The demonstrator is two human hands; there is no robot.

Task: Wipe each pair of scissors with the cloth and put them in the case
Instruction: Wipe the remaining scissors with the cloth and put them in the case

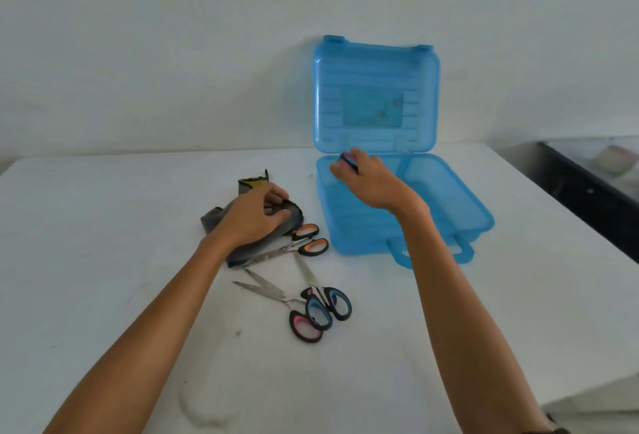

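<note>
The white table runs to a bare pale wall. On it, far right, the blue case stands open. My right hand grips a pair of scissors by its handle over the case's far-left corner, placing it. My left hand presses on the grey cloth. Next I judge I must let go and fetch the orange-handled scissors, then the blue-handled scissors and pink-handled scissors nearer me.

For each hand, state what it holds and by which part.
Right hand: a pair of scissors by the handle end, over the open blue case. Left hand: the grey cloth, bunched under its fingers.
</note>
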